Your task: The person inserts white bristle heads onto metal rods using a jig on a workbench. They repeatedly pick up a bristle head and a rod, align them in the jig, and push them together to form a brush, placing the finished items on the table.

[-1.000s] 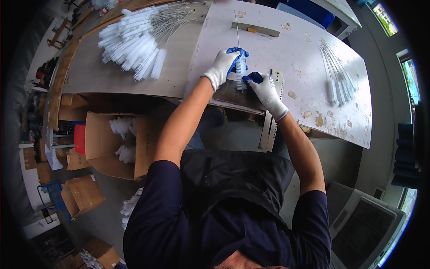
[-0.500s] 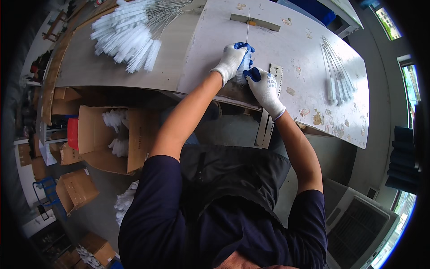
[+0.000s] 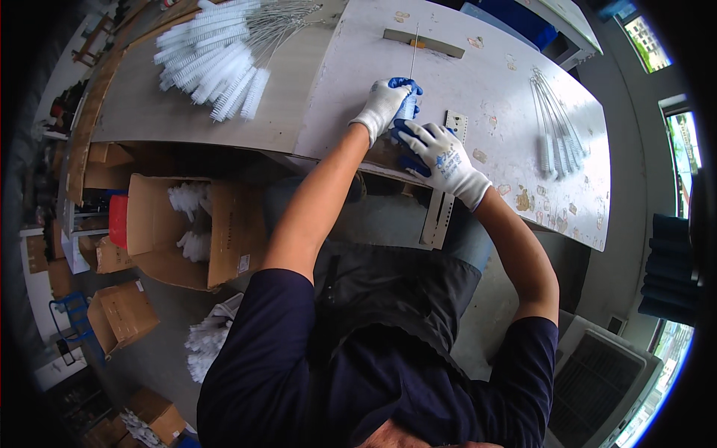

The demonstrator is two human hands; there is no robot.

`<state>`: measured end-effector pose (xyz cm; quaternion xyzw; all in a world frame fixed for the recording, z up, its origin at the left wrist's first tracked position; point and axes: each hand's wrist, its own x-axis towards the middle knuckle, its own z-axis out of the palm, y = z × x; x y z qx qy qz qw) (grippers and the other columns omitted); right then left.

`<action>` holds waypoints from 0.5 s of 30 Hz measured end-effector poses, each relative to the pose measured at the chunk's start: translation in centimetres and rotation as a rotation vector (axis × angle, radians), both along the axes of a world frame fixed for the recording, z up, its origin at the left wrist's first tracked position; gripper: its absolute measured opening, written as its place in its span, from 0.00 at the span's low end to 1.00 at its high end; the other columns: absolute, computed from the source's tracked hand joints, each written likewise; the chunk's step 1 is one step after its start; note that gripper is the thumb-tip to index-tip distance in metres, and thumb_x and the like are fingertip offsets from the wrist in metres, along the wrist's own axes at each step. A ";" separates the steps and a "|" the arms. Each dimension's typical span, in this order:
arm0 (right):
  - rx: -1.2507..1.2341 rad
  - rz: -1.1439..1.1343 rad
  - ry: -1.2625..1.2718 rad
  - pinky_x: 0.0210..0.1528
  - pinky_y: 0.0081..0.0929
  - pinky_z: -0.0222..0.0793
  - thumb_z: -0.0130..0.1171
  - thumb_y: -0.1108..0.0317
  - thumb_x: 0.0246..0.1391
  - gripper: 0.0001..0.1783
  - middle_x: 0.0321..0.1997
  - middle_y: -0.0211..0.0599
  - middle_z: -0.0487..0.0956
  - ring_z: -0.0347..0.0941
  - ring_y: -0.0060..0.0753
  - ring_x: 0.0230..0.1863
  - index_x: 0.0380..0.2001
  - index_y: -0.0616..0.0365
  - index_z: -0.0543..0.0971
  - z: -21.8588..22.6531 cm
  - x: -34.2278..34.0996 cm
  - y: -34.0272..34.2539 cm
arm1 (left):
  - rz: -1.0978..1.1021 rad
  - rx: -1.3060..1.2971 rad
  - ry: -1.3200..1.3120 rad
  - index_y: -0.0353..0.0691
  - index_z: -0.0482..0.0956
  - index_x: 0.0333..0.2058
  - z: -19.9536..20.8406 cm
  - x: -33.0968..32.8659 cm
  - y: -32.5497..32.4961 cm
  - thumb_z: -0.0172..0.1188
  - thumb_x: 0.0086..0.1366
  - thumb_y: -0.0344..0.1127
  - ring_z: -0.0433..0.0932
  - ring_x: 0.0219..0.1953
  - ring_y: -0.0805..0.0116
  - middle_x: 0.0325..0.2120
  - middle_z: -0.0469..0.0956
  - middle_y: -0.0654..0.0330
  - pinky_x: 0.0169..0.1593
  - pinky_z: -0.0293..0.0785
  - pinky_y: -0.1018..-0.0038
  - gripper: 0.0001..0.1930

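A white-bristled tube brush [image 3: 410,110] with a thin wire handle lies over the near edge of the table, its handle pointing away from me. My left hand [image 3: 382,104], in a white glove with blue coated fingers, is closed round the brush where bristles and wire meet. At the near end of the bristles is my right hand [image 3: 447,160], gloved alike, back upward. Its fingers are stretched out and its thumb stands apart; whether the fingertips touch the bristles I cannot tell. The brush's near tip is hidden behind them.
A big pile of white brushes [image 3: 220,63] lies at the far left, a smaller bunch [image 3: 562,153] on the right. A flat bar [image 3: 448,48] lies beyond my hands. A perforated metal strip [image 3: 457,123] is beside my right hand. Below left, an open carton [image 3: 168,265] holds white brushes.
My right hand has turned from a pinch near the brush's lower end to back-up with fingers stretched out, its wrist moving right. My left hand has moved slightly nearer, still gripping the brush.
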<state>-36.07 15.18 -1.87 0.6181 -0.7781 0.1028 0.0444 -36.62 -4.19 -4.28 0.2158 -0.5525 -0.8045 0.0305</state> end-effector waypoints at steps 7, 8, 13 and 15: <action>0.098 0.172 0.220 0.54 0.42 0.72 0.61 0.55 0.55 0.27 0.63 0.39 0.71 0.73 0.44 0.53 0.57 0.52 0.76 -2.3 -4.0 -2.8 | -0.045 -0.088 -0.005 0.31 0.82 0.44 -0.4 -0.8 -1.1 0.58 0.68 0.31 0.83 0.32 0.64 0.36 0.84 0.54 0.37 0.82 0.69 0.11; 0.035 0.208 0.225 0.53 0.42 0.73 0.60 0.57 0.55 0.25 0.58 0.39 0.73 0.74 0.42 0.50 0.55 0.51 0.77 -2.2 -4.1 -3.0 | -0.057 -0.068 0.001 0.31 0.82 0.44 -1.2 -1.1 -1.5 0.59 0.68 0.31 0.83 0.32 0.64 0.37 0.84 0.55 0.38 0.82 0.69 0.11; 0.090 0.249 0.386 0.50 0.41 0.73 0.58 0.58 0.54 0.16 0.48 0.37 0.77 0.73 0.39 0.49 0.44 0.49 0.80 -1.6 -3.8 -3.3 | -0.083 -0.116 -0.049 0.32 0.82 0.44 -0.9 -0.8 -1.3 0.60 0.67 0.31 0.83 0.36 0.66 0.38 0.85 0.55 0.42 0.82 0.70 0.10; 0.098 0.263 0.398 0.49 0.40 0.73 0.58 0.58 0.54 0.12 0.45 0.35 0.78 0.73 0.39 0.48 0.40 0.49 0.80 -1.2 -3.3 -3.6 | -0.103 -0.116 -0.013 0.32 0.83 0.43 -2.4 -1.5 -1.3 0.63 0.65 0.34 0.83 0.37 0.67 0.39 0.85 0.55 0.43 0.81 0.70 0.12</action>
